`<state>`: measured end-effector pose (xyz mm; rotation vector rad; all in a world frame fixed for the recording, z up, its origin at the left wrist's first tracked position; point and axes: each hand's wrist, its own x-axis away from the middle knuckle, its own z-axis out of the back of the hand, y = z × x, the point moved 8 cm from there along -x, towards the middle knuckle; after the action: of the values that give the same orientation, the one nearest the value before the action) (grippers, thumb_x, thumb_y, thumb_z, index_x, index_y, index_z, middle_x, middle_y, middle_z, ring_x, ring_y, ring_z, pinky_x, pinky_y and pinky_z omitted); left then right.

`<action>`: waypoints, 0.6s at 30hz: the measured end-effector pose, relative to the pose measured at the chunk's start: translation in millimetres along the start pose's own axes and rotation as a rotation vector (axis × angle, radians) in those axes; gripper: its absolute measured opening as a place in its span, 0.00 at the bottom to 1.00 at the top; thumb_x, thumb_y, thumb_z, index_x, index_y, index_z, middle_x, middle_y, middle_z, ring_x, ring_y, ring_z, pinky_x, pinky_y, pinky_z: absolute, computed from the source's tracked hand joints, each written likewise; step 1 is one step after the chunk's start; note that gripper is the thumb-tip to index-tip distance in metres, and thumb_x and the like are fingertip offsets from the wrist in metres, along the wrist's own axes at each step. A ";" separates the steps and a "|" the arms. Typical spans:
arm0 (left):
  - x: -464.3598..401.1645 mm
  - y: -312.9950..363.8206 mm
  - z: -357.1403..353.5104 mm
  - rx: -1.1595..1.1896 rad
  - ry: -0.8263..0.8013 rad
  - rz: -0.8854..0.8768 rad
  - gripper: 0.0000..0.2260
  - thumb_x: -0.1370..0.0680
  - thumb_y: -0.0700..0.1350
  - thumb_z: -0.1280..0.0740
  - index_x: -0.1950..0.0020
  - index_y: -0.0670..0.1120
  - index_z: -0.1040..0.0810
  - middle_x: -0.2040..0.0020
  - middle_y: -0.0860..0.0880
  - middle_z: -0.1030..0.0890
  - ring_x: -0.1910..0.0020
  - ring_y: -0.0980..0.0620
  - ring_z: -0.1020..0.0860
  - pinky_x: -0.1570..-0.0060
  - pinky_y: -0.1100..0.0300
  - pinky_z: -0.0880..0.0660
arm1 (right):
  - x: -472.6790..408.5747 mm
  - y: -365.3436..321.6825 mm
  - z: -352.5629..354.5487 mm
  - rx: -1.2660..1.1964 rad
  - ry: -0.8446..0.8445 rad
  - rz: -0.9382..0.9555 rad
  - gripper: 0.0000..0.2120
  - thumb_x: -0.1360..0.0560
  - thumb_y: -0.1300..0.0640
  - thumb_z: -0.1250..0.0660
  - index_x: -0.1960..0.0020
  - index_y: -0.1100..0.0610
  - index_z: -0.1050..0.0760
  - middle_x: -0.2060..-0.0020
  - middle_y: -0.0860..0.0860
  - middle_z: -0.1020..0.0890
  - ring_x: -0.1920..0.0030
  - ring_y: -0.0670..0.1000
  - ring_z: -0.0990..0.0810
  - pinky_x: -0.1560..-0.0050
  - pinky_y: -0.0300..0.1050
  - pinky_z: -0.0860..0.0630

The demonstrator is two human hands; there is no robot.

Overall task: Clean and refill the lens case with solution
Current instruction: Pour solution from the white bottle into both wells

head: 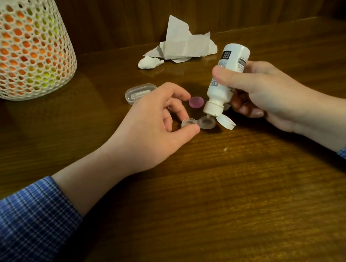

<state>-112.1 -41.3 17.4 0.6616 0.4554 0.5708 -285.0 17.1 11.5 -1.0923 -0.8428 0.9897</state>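
A clear two-well lens case (198, 124) lies uncapped on the wooden table (201, 205). My left hand (156, 129) pinches its left well between thumb and fingers. My right hand (260, 93) grips a white solution bottle (226, 79), tipped nozzle-down with its flip cap (226, 122) hanging open. The nozzle tip sits just over the right well. A pink cap (196, 101) lies on the table behind the case; a second pink cap is mostly hidden behind my left fingers.
A clear oval plastic box (139, 92) lies behind my left hand. Torn white paper (186, 43) and a crumpled tissue (149, 62) rest by the back wall. A white mesh basket (11, 47) with orange and yellow contents stands at the far left.
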 end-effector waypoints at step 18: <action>-0.8 -1.7 2.1 0.027 0.018 0.018 0.22 0.26 0.47 0.23 0.34 0.49 0.24 0.55 0.56 0.15 0.66 0.48 0.19 0.67 0.61 0.21 | 0.2 2.0 2.2 -0.047 0.020 -0.024 0.16 0.23 0.39 0.31 0.44 0.50 0.23 0.73 0.44 0.23 0.74 0.43 0.28 0.80 0.33 0.36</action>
<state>-110.9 -43.8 17.9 0.6872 0.4753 0.5884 -287.3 18.3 10.2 -1.1280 -0.8646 0.9413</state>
